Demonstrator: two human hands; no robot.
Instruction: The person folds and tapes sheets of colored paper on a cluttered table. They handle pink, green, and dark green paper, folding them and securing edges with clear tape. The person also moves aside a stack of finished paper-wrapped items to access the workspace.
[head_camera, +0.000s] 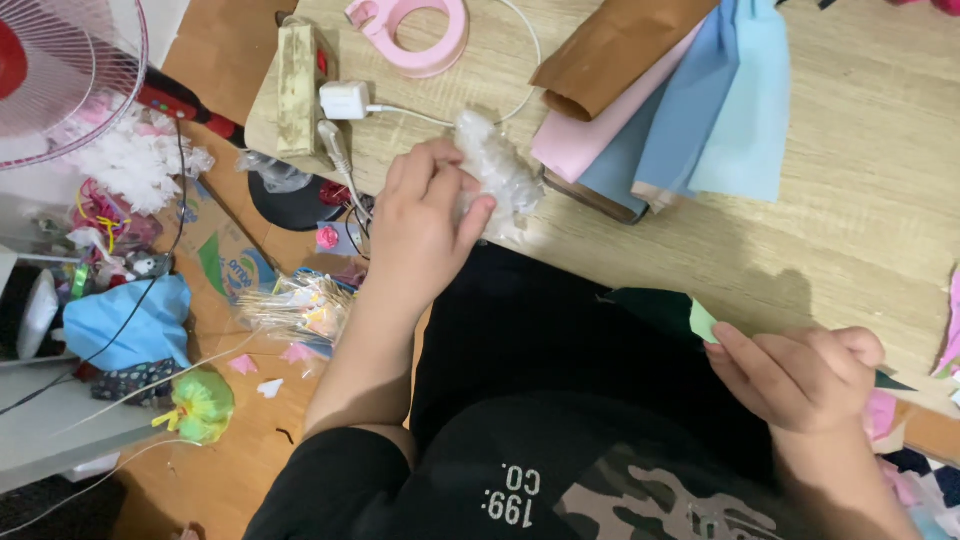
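Note:
My left hand grips a crumpled wad of clear plastic wrap just above the near edge of the wooden table. My right hand is lower, at the right over my lap, and pinches a small light-green piece with a dark green sheet next to it. My black clothing fills the bottom middle of the view.
Folded sheets in brown, pink and blue lie on the table. A pink tape dispenser, a white charger and a power strip sit at the back left. A fan and craft clutter cover the floor at left.

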